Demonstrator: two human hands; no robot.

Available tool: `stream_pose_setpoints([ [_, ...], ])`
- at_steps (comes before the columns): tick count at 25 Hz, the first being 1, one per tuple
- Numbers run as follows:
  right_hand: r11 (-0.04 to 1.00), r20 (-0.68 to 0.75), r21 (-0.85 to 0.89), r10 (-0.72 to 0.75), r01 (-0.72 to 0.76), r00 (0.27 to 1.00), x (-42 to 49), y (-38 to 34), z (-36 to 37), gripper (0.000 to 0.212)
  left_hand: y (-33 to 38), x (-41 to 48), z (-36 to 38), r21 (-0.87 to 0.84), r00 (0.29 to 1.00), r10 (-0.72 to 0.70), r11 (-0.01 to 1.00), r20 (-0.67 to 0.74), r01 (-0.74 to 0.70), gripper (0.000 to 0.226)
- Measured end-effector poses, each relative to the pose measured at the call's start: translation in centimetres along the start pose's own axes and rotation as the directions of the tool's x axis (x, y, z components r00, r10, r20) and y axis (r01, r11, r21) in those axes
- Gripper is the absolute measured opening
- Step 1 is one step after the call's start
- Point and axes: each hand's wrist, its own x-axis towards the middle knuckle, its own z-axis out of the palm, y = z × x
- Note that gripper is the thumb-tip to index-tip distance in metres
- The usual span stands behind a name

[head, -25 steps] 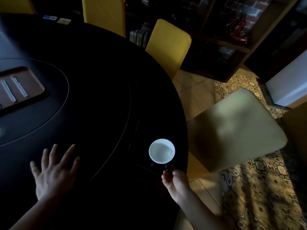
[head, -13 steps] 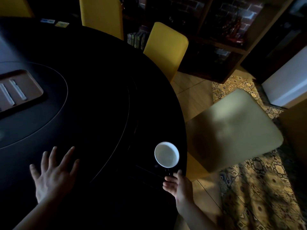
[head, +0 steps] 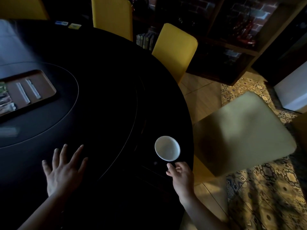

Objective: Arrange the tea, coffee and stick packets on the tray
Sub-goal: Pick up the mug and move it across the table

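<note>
A brown tray (head: pixel 48 83) lies on the raised inner disc of the round black table, far left. Two white stick packets (head: pixel 28 91) lie side by side on it, and printed packets (head: pixel 5 97) show at its left end, cut off by the frame edge. Two flat packets (head: pixel 69 24) lie at the table's far edge. My left hand (head: pixel 64 171) rests flat on the table with fingers spread, holding nothing. My right hand (head: pixel 180 175) hovers just behind a white cup (head: pixel 167 148) near the table's right edge, fingers loosely apart, not gripping it.
The black table (head: pixel 108 97) has a raised inner disc. Yellow chairs (head: pixel 174 50) stand at the far side. A pale green chair seat (head: pixel 245 133) sits close to the right of the table edge, over a patterned rug (head: pixel 265 196). Dark shelving fills the background.
My right hand let go of the cup's handle and drew back slightly. The cup now stands alone near the table edge. My left hand stayed flat in place.
</note>
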Motion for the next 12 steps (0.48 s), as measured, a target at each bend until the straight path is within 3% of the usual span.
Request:
stream_pose_setpoints([
  [4,0.993,0.117,-0.003,-0.113,0.114,0.987,1.2,-4.1,2.2,0.016,-0.4,0.1,-0.3,-0.171,0.998,0.005,0.985,-0.058,-0.015,0.048],
  [8,0.968,0.207,-0.003,-0.246,0.252,0.947,3.0,-8.7,5.9,0.017,-2.1,1.5,-2.3,-0.584,0.984,-0.143,0.81,-0.103,0.056,0.023],
  [12,0.952,0.322,0.008,-0.293,0.306,0.901,5.0,-12.8,11.9,0.014,-4.8,3.4,-4.5,-0.612,0.935,-0.296,0.782,-0.193,0.121,0.023],
])
